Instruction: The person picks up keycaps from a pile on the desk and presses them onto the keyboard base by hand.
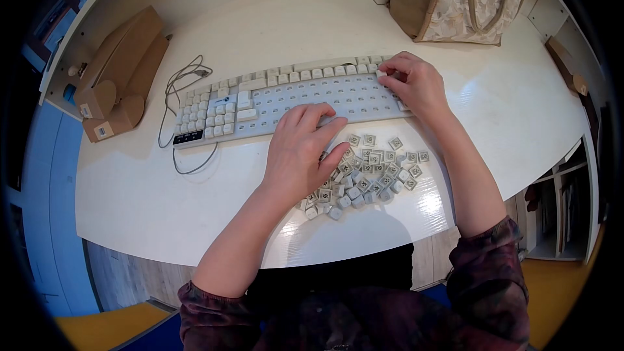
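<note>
Keyboard (310, 93) partly hidden by right hand (416, 84).

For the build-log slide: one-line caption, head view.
Right hand at the far edge of a partly stripped keyboard, left hand beside loose keycaps.

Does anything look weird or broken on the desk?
Yes, the keyboard looks odd: its middle is missing many keys, and loose keys lie heaped beside it, many upside down. It also seems turned around, with its long bar on the far side. I see no clear breaks.

Bag (469, 10) — top pt. outside pic
</note>
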The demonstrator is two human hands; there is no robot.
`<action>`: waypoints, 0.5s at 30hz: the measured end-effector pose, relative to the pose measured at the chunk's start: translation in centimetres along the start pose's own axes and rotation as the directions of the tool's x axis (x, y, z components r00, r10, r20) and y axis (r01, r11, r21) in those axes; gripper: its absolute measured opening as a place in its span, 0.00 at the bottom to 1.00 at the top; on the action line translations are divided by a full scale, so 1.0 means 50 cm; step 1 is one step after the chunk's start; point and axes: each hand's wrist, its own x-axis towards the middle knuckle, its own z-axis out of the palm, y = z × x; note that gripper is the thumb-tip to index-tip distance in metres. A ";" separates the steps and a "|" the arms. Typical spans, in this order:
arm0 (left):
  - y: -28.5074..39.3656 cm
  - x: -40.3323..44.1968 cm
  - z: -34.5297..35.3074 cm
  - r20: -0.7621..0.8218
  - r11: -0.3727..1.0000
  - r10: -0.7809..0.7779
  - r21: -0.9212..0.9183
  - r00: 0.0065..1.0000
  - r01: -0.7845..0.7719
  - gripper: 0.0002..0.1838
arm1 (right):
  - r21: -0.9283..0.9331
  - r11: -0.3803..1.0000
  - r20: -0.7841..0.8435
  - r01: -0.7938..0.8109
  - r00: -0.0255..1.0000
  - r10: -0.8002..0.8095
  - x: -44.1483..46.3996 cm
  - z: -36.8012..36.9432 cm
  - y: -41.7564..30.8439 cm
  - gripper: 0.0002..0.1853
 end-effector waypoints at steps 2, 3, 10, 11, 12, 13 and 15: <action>0.000 0.000 0.000 -0.001 1.000 0.002 -0.003 1.000 -0.002 0.19 | -0.009 1.000 0.015 -0.015 1.000 0.015 0.000 -0.003 -0.004 0.07; 0.000 0.000 0.000 0.000 1.000 0.001 -0.007 1.000 -0.001 0.19 | -0.006 1.000 0.020 -0.013 1.000 0.014 -0.001 -0.004 -0.004 0.07; 0.001 0.001 -0.002 -0.003 1.000 0.007 -0.007 1.000 -0.007 0.19 | -0.023 1.000 0.032 -0.007 0.999 0.008 0.000 -0.013 -0.005 0.06; 0.001 0.001 -0.002 -0.005 1.000 0.009 -0.008 1.000 -0.009 0.19 | -0.022 1.000 0.034 -0.013 0.999 0.014 0.001 -0.013 -0.004 0.06; 0.001 0.001 -0.002 -0.006 1.000 0.010 -0.010 1.000 -0.010 0.19 | -0.012 1.000 0.029 -0.028 0.999 0.029 0.001 -0.012 -0.004 0.06; 0.001 0.001 -0.002 -0.008 1.000 0.011 -0.011 1.000 -0.011 0.19 | -0.003 0.999 0.025 -0.043 0.999 0.043 0.002 -0.010 -0.003 0.06; 0.001 0.001 -0.002 -0.009 1.000 0.011 -0.011 1.000 -0.011 0.19 | 0.046 0.996 0.018 -0.078 0.997 0.078 0.004 -0.005 0.000 0.06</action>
